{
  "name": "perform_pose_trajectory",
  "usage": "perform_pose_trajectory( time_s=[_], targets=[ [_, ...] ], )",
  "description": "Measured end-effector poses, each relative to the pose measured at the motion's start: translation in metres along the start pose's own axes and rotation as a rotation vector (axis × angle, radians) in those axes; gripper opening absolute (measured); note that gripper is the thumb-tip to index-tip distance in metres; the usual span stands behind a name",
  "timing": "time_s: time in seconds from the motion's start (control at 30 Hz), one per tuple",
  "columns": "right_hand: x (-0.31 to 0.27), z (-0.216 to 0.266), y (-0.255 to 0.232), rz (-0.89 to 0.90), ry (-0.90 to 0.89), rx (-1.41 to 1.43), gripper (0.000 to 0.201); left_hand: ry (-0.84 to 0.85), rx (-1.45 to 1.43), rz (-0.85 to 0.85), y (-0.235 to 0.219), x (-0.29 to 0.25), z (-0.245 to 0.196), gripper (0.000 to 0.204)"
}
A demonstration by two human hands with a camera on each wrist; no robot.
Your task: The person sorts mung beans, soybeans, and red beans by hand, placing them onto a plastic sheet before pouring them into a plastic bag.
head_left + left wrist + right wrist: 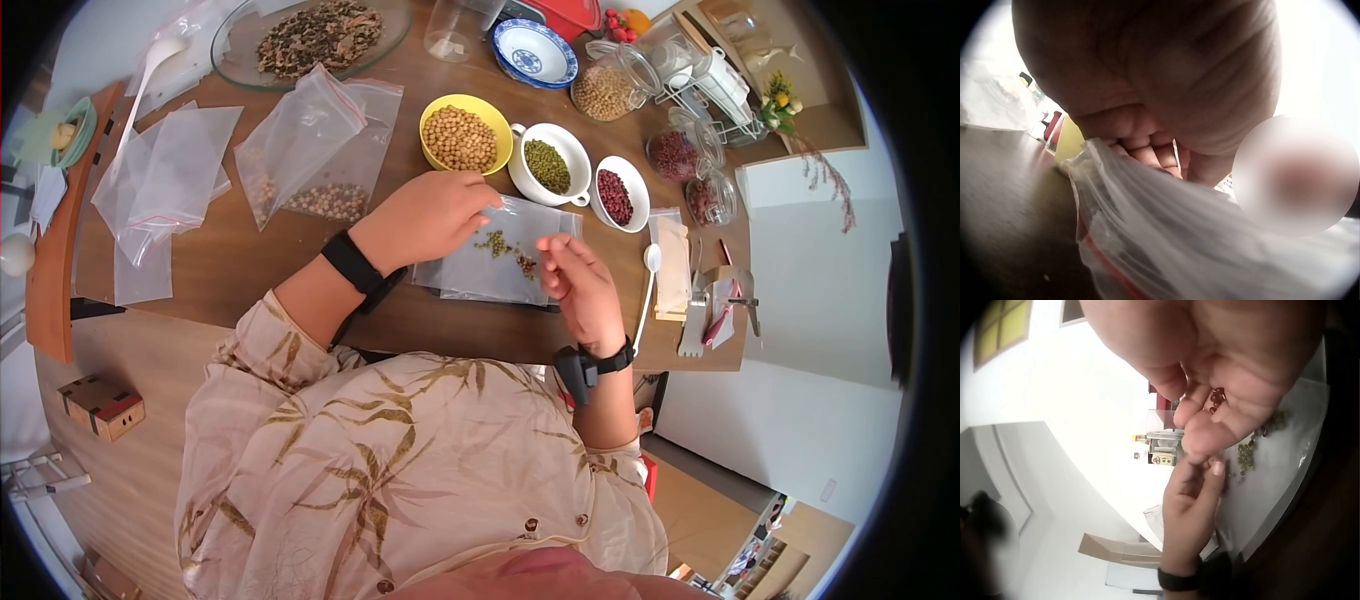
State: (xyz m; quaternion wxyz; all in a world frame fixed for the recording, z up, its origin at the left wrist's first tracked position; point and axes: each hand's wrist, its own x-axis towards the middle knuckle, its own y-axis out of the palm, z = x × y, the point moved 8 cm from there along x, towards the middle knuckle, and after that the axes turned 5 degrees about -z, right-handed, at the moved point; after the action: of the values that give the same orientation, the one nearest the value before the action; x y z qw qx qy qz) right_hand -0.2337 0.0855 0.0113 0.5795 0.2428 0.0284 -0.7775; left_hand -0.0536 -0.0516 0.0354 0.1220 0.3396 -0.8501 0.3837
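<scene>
My right hand [585, 290] is turned palm up beside the flat plastic bag [465, 270], and its curled fingers hold several small red beans [1217, 399]. My left hand [430, 220] reaches over the bag's far side, just in front of the yellow bowl of chickpeas [459, 140]. In the right wrist view, its thumb and finger come close together near my right fingertips; I cannot tell whether something is pinched there. On the bag lie a little heap of green beans [494, 243] and a few mixed red and green ones [526, 266].
White bowls of green beans [549, 165] and red beans [614, 195] stand beyond the bag. Zip bags [300, 130], some with beans, lie left. A glass dish [225, 50] of dried pieces and blue-patterned bowls [535, 53] stand behind. A white spoon [652, 260] lies right.
</scene>
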Motion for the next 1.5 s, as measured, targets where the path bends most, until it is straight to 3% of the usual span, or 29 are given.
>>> perform_pose_trajectory(
  time_s=[0.03,0.1,0.13,0.2,0.3,0.53,0.6,0.63,0.67,0.73,0.8,0.87,0.9,0.97,1.0,1.07,1.1,1.17,1.4,1.47,1.5],
  targets=[
    [0.000,-0.003,0.002,0.000,0.002,-0.001,0.025,0.002,0.001,-0.003,0.000,0.000,0.000,0.019],
    [-0.004,0.017,0.011,-0.153,-0.350,-0.798,0.015,0.001,0.003,-0.004,0.000,0.000,0.000,0.019],
    [-0.003,0.018,0.016,-0.152,-0.349,-0.799,0.015,0.001,0.006,-0.004,0.001,0.000,0.001,0.019],
    [-0.002,0.023,0.025,-0.215,-0.408,-1.090,0.014,0.000,0.005,-0.010,0.000,0.000,0.000,0.019],
    [-0.002,0.020,0.036,-0.214,-0.532,-1.112,0.018,-0.004,0.012,-0.010,-0.001,0.000,-0.001,0.019],
    [0.002,0.020,0.038,-0.218,-0.560,-1.198,0.014,-0.002,0.019,0.000,0.000,0.000,0.000,0.019],
    [0.012,0.010,0.006,-0.186,-0.389,-0.560,0.013,-0.002,0.019,-0.002,-0.001,0.000,-0.001,0.019],
    [0.009,0.006,-0.007,-0.158,-0.083,-0.338,0.014,-0.001,0.018,-0.003,-0.001,0.000,-0.001,0.019],
    [0.007,0.009,-0.015,-0.161,-0.082,-0.337,0.014,-0.001,0.016,-0.001,0.000,-0.001,-0.001,0.019],
    [0.000,0.011,-0.002,0.159,0.003,0.289,0.020,-0.022,0.007,0.025,0.002,-0.001,0.001,0.023],
    [-0.006,0.011,-0.002,0.145,-0.016,0.256,0.024,-0.013,0.000,0.020,0.003,-0.001,0.002,0.023],
    [-0.009,0.007,-0.005,-0.027,-0.003,0.098,0.020,-0.008,-0.004,0.015,0.002,-0.001,0.002,0.023],
    [-0.008,0.001,-0.002,-0.028,-0.003,0.100,0.020,-0.010,-0.004,0.017,0.002,0.000,0.002,0.023],
    [-0.007,0.003,-0.003,-0.142,-0.216,-0.504,0.015,-0.011,-0.002,0.022,0.002,-0.001,0.002,0.023],
    [-0.008,0.002,0.001,-0.143,-0.217,-0.502,0.015,-0.013,-0.006,0.020,0.002,-0.001,0.002,0.023],
    [-0.013,0.010,0.006,-0.234,-0.285,-0.838,0.015,-0.013,-0.010,0.018,0.002,0.000,0.002,0.023],
    [-0.012,0.010,0.007,-0.234,-0.285,-0.839,0.015,-0.012,-0.007,0.020,0.002,0.000,0.002,0.023],
    [-0.013,0.017,0.015,-0.260,-0.419,-1.024,0.018,-0.013,-0.003,0.018,0.001,-0.001,0.002,0.023],
    [-0.011,0.015,0.023,-0.274,-0.518,-1.103,0.015,-0.011,0.004,0.008,0.001,-0.001,0.001,0.022],
    [-0.005,0.006,0.005,-0.236,-0.402,-0.844,0.013,-0.020,0.001,0.002,0.000,0.000,0.001,0.020],
    [-0.005,0.012,-0.003,-0.234,-0.402,-0.844,0.013,-0.018,0.006,0.003,0.000,0.000,0.001,0.020]
  ],
)
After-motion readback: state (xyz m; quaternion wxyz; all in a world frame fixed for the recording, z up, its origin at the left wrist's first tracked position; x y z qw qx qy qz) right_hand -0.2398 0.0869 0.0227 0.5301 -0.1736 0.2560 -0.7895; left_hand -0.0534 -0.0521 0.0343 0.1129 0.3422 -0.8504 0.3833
